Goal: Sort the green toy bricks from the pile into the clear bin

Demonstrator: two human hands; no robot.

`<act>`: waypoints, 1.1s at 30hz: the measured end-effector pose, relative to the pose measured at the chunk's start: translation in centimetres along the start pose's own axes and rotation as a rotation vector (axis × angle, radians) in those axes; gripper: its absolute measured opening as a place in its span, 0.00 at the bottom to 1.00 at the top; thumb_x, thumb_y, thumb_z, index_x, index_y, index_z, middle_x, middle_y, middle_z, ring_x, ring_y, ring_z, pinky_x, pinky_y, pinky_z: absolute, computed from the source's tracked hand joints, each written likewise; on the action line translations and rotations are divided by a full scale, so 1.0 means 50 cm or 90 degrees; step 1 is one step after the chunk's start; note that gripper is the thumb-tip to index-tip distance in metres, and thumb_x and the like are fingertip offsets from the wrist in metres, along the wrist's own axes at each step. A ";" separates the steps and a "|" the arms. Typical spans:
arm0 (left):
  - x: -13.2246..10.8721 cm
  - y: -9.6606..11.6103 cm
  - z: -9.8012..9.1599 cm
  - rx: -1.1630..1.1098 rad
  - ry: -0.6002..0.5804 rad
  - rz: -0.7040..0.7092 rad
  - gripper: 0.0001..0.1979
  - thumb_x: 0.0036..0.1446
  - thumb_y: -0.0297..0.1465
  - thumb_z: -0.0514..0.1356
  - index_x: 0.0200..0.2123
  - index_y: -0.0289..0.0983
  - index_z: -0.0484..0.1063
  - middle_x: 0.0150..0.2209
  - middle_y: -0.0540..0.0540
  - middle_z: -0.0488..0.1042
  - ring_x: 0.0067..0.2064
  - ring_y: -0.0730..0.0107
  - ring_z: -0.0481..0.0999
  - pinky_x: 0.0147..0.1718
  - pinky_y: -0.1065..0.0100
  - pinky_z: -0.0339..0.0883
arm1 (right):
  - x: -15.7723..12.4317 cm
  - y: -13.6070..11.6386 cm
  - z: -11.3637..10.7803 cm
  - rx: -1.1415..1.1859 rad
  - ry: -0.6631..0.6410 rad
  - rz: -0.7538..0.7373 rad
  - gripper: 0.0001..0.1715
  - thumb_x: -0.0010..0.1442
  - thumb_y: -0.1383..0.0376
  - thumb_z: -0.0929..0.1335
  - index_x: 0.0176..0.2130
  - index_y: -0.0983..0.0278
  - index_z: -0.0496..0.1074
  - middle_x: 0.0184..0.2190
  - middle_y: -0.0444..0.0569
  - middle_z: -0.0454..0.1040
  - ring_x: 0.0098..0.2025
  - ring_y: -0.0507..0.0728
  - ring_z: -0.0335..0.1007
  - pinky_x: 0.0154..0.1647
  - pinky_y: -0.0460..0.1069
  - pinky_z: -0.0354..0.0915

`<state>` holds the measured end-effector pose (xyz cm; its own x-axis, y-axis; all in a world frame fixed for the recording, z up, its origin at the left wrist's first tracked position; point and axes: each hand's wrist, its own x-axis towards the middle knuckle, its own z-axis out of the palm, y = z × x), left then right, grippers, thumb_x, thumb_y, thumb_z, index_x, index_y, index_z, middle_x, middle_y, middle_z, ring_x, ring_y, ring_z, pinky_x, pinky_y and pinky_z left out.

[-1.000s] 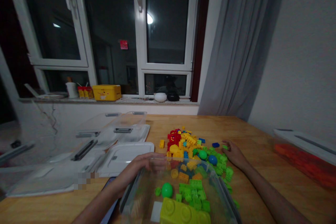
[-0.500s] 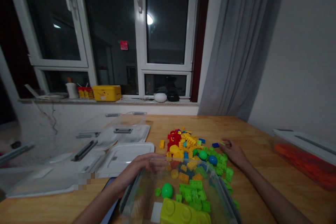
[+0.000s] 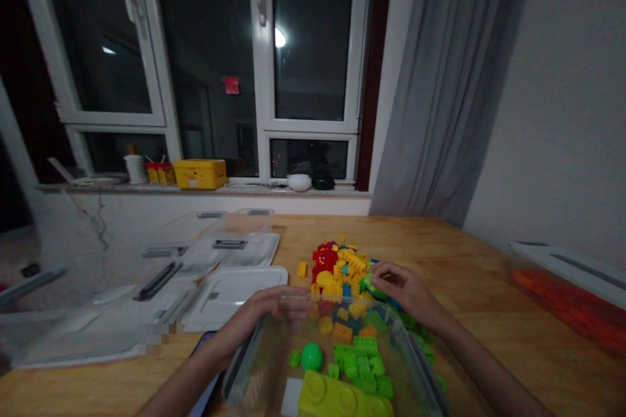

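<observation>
A clear plastic box (image 3: 259,365) stands at the front. In it lie several green bricks (image 3: 362,361), a green ball (image 3: 312,356) and a large yellow-green block (image 3: 342,394). My left hand (image 3: 261,309) grips the box's far left corner, its fingertips partly seen through the clear wall. Beyond the box, my right hand (image 3: 403,288) is over the pile, thumb and fingers pinched on a small green brick (image 3: 370,281). Red bricks (image 3: 323,257) and yellow bricks (image 3: 353,260) are heaped beside it. The hand covers part of the green bricks in the pile.
White lids (image 3: 235,290) and clear empty-looking boxes (image 3: 190,228) cover the table's left side. A lidded box (image 3: 567,300) with orange-red contents sits at the right. A single yellow brick (image 3: 302,269) lies left of the pile. Behind is a windowsill with a yellow box (image 3: 199,174).
My right hand has moved left from the pile's right side to above the green bricks, carrying the small green brick. My left hand has stayed on the box.
</observation>
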<state>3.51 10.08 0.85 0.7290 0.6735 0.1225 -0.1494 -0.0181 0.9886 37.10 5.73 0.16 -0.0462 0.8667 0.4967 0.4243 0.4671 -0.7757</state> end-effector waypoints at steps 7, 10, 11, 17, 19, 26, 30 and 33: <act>0.003 0.018 0.019 -0.034 0.017 -0.002 0.29 0.42 0.21 0.52 0.48 0.37 0.78 0.51 0.44 0.79 0.55 0.49 0.74 0.59 0.49 0.59 | -0.017 -0.037 0.024 0.112 -0.103 -0.005 0.18 0.55 0.51 0.73 0.29 0.63 0.74 0.44 0.52 0.72 0.52 0.61 0.67 0.56 0.55 0.61; 0.005 0.008 0.013 -0.052 0.018 -0.011 0.29 0.42 0.21 0.52 0.48 0.37 0.78 0.50 0.43 0.80 0.54 0.49 0.75 0.59 0.47 0.58 | -0.024 -0.047 0.022 0.124 -0.197 0.003 0.15 0.54 0.54 0.74 0.30 0.62 0.76 0.49 0.51 0.71 0.56 0.61 0.65 0.59 0.56 0.57; 0.006 0.003 0.009 -0.056 0.015 -0.011 0.29 0.41 0.21 0.52 0.48 0.37 0.78 0.50 0.43 0.79 0.54 0.49 0.76 0.60 0.47 0.57 | -0.026 -0.048 0.022 0.125 -0.229 0.010 0.14 0.55 0.54 0.74 0.30 0.62 0.76 0.50 0.51 0.70 0.57 0.61 0.64 0.60 0.56 0.56; 0.017 -0.022 -0.022 -0.044 -0.015 -0.022 0.29 0.41 0.23 0.54 0.50 0.38 0.76 0.52 0.43 0.78 0.56 0.48 0.73 0.61 0.45 0.55 | -0.028 -0.051 0.024 0.140 -0.304 0.046 0.12 0.55 0.54 0.74 0.32 0.61 0.80 0.53 0.50 0.70 0.59 0.61 0.63 0.63 0.57 0.52; 0.017 -0.023 -0.026 -0.028 -0.016 -0.021 0.29 0.41 0.24 0.54 0.50 0.38 0.76 0.53 0.43 0.78 0.57 0.47 0.73 0.61 0.45 0.54 | -0.028 -0.057 0.023 0.136 -0.313 0.045 0.12 0.56 0.54 0.73 0.34 0.59 0.81 0.54 0.50 0.70 0.61 0.61 0.62 0.63 0.57 0.51; 0.008 -0.016 -0.014 -0.006 -0.004 -0.003 0.28 0.43 0.25 0.54 0.50 0.41 0.76 0.55 0.46 0.76 0.58 0.48 0.71 0.62 0.45 0.52 | -0.021 -0.043 0.021 0.146 -0.214 0.057 0.19 0.57 0.48 0.70 0.36 0.60 0.81 0.53 0.51 0.74 0.57 0.62 0.66 0.59 0.57 0.59; 0.008 -0.020 -0.014 -0.020 -0.011 -0.016 0.29 0.43 0.25 0.54 0.51 0.40 0.75 0.55 0.44 0.76 0.58 0.47 0.71 0.62 0.44 0.53 | 0.005 0.029 -0.008 0.050 0.068 0.130 0.22 0.58 0.47 0.68 0.39 0.61 0.78 0.43 0.52 0.79 0.48 0.63 0.72 0.53 0.57 0.65; 0.007 -0.014 -0.010 -0.029 -0.012 -0.019 0.29 0.43 0.24 0.54 0.51 0.39 0.75 0.54 0.43 0.77 0.58 0.47 0.72 0.61 0.45 0.54 | 0.020 0.103 -0.045 -0.137 0.173 0.077 0.21 0.60 0.48 0.65 0.37 0.62 0.77 0.41 0.53 0.78 0.47 0.63 0.71 0.52 0.58 0.65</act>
<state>3.56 10.71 0.15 0.7465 0.6586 0.0947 -0.1567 0.0357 0.9870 41.25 8.59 -2.46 0.2466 0.8218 0.5137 0.5935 0.2909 -0.7504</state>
